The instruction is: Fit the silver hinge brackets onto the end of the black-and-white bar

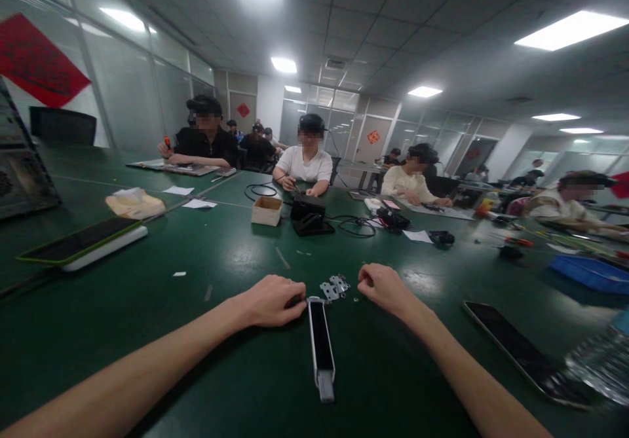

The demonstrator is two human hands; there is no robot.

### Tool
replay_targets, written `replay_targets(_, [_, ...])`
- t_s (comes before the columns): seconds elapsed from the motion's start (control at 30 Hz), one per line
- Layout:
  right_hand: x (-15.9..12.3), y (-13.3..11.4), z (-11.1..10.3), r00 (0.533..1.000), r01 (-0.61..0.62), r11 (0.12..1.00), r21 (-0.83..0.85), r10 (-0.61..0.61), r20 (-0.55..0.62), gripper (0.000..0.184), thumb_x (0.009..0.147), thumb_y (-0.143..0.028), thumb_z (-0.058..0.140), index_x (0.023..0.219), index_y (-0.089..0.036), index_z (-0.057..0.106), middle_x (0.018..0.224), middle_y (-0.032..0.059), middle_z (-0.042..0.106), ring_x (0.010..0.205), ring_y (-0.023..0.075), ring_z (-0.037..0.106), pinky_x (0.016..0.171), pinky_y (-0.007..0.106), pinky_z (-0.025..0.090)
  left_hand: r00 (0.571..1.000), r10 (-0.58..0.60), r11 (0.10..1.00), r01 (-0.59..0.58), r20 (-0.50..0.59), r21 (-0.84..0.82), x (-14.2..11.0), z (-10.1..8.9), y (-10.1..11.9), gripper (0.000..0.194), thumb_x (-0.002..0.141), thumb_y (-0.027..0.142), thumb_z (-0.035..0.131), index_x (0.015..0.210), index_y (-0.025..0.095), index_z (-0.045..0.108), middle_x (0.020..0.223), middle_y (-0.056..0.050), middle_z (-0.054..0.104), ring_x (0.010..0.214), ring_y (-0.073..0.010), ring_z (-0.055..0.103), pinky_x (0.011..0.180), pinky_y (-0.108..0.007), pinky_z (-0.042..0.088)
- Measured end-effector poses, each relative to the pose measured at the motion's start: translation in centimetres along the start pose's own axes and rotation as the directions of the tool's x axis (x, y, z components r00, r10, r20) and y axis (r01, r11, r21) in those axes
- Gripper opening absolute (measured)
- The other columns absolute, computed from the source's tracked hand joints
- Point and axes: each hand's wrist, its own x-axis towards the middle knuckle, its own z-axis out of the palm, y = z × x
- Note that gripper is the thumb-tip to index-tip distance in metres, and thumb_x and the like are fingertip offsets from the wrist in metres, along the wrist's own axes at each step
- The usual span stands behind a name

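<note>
Left hand [276, 302] and right hand [382, 287] curl loosely, any grip unclear. Between them, metal brackets [329, 291] lie at 12 o'clock beyond the white-edged device [322, 340]; a knuckle's nudge could scatter them.

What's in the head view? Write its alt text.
The curled left hand and right hand flank small silver metal plates on a green table, beyond a slim white bar with a black face. Other people sit opposite.

Glossy green tabletop [236, 359], shiny metal pieces [335, 288], matt cardboard box [266, 211]
</note>
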Motion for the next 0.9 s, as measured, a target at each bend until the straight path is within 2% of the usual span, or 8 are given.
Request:
replay_targets(0.1, [-0.4,-0.9,0.1,0.996,0.030,0.947,0.319,-0.003,-0.085,0.010,0.077,-0.019,0.051,0.080,-0.016,0.060,0.073,0.0019,0.060,0.067,0.0149,0.055,0.063,0.027,0.042,0.998,-0.041,0.999,0.041,-0.053,0.002,0.1,0.1,0.0,0.017,0.090,0.032,0.047,0.089,0.018,0.057,0.073,-0.001,0.061,0.063,-0.0147,0.057,0.058,-0.025,0.040])
replay_targets(0.23, [-0.9,-2.8,1.2,0.993,0.070,0.696,0.715,0.020,-0.116,0.014,0.079,-0.030,0.057,0.082,-0.017,0.054,0.077,0.0006,0.058,0.070,0.0141,0.056,0.065,0.027,0.046,0.978,-0.055,0.998,0.058,-0.199,0.010,0.1,0.3,-0.2,0.020,0.091,0.033,0.045,0.091,0.016,0.055,0.079,-0.002,0.061,0.067,-0.0154,0.057,0.060,-0.026,0.041])
replay_targets(0.3, [-1.2,-3.8,1.7,0.993,0.090,0.574,0.814,0.007,-0.115,0.018,0.080,-0.033,0.059,0.083,-0.018,0.050,0.079,0.0006,0.057,0.073,0.0139,0.056,0.067,0.028,0.048,0.967,-0.022,0.999,0.031,-0.252,0.032,0.0,0.4,-0.1,0.020,0.091,0.034,0.046,0.093,0.016,0.055,0.082,-0.003,0.061,0.069,-0.0154,0.057,0.062,-0.026,0.041])
replay_targets(0.37, [-1.5,-4.9,2.0,0.994,0.105,0.512,0.853,-0.020,-0.110,0.019,0.080,-0.033,0.061,0.082,-0.018,0.048,0.080,0.0006,0.056,0.074,0.0138,0.056,0.070,0.028,0.048,0.958,0.028,0.998,-0.012,-0.287,0.054,0.0,0.5,0.1,0.021,0.090,0.035,0.048,0.094,0.016,0.056,0.084,-0.003,0.061,0.070,-0.0150,0.057,0.064,-0.026,0.042])
replay_targets(0.43, [-1.9,-5.9,2.1,0.992,0.125,0.492,0.862,-0.054,-0.113,0.019,0.081,-0.032,0.061,0.081,-0.019,0.047,0.081,0.0008,0.056,0.075,0.0137,0.056,0.071,0.028,0.048,0.943,0.086,0.995,-0.063,-0.321,0.079,0.0,0.7,0.3,0.021,0.090,0.036,0.050,0.094,0.016,0.056,0.084,-0.003,0.061,0.071,-0.0147,0.057,0.065,-0.025,0.042])
replay_targets(0.67, [-3.0,-8.5,1.7,0.982,0.189,0.514,0.837,-0.100,-0.160,0.018,0.081,-0.030,0.058,0.076,-0.020,0.044,0.077,0.0003,0.055,0.072,0.0132,0.054,0.068,0.027,0.048,0.884,0.289,0.956,-0.243,-0.367,0.167,0.1,1.5,0.3,0.020,0.092,0.035,0.053,0.095,0.016,0.057,0.088,-0.004,0.062,0.075,-0.0140,0.058,0.067,-0.024,0.043])
replay_targets(0.8, [-3.1,-8.7,1.7,0.976,0.219,0.514,0.830,-0.113,-0.188,0.017,0.082,-0.028,0.056,0.074,-0.021,0.043,0.078,0.0007,0.055,0.072,0.0130,0.054,0.068,0.027,0.048,0.856,0.324,0.942,-0.253,-0.403,0.220,0.1,1.5,0.6,0.022,0.096,0.033,0.045,0.092,0.016,0.059,0.087,-0.005,0.063,0.075,-0.0137,0.058,0.068,-0.025,0.044])
replay_targets(0.9, [-3.0,-8.5,1.8,0.971,0.239,0.539,0.807,-0.118,-0.209,0.015,0.083,-0.025,0.055,0.074,-0.020,0.043,0.078,0.0010,0.055,0.072,0.0126,0.054,0.068,0.026,0.048,0.856,0.318,0.942,-0.236,-0.407,0.240,0.0,1.5,0.7,0.024,0.097,0.032,0.043,0.093,0.016,0.060,0.087,-0.005,0.064,0.076,-0.0143,0.059,0.069,-0.025,0.045])
